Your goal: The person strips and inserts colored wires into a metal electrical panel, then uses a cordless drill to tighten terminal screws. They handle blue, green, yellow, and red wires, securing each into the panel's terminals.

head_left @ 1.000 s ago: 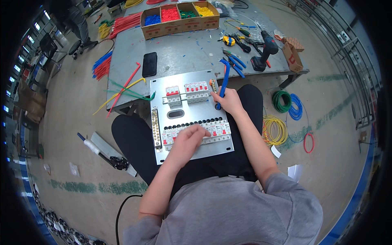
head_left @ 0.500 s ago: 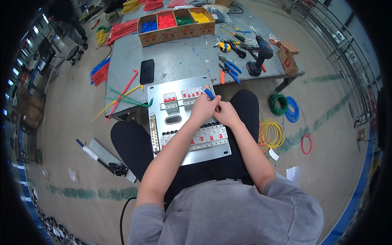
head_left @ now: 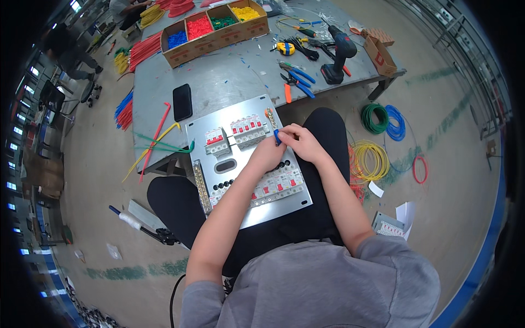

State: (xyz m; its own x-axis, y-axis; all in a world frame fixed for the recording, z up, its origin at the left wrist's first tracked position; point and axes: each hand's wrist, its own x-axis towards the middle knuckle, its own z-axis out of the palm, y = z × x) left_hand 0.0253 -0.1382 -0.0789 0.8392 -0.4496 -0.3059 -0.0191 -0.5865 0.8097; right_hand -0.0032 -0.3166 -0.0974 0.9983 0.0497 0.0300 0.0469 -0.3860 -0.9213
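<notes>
A metal mounting plate (head_left: 249, 214) lies across my lap, its far end by the table edge. It bears two groups of circuit breakers near the top, a red-switched group (head_left: 217, 142) and a wider group (head_left: 249, 130), plus a long breaker row (head_left: 276, 187) below. A brass terminal bar (head_left: 201, 186) runs along its left side, a shorter terminal bar (head_left: 270, 116) at the upper right. My left hand (head_left: 268, 154) and my right hand (head_left: 304, 144) meet at the plate's right edge, fingers closed around a short blue wire (head_left: 277, 136). Its lower part is hidden.
On the grey table (head_left: 219, 76) are a phone (head_left: 182, 102), a divided box (head_left: 213, 35) of coloured caps, pliers (head_left: 298, 82), a tape measure (head_left: 285, 48) and a cordless drill (head_left: 340, 54). Green, red and yellow wires (head_left: 158, 143) overhang its edge. Wire coils (head_left: 372, 159) lie on the floor, right.
My view has shifted, and the plate appears turned slightly anticlockwise. My hands have moved a little down along its right edge, still together at the blue wire.
</notes>
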